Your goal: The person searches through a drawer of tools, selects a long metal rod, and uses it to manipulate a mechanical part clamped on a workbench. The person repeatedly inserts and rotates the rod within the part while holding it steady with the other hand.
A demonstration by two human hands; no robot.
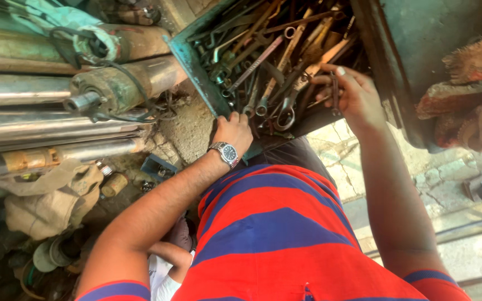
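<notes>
Fingers of my right hand (355, 95) curl around a dark slim metal tool (335, 89) over the green metal toolbox (188, 61) heaped with rusty steel spanners (263, 72), while my left hand (232, 131), wristwatch (227, 151) on, grips the box's near rim.

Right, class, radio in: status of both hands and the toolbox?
Left hand gripping toolbox edge. Right hand inside, fingers around a dark tool. Tangled spanners crowd the box.
</notes>
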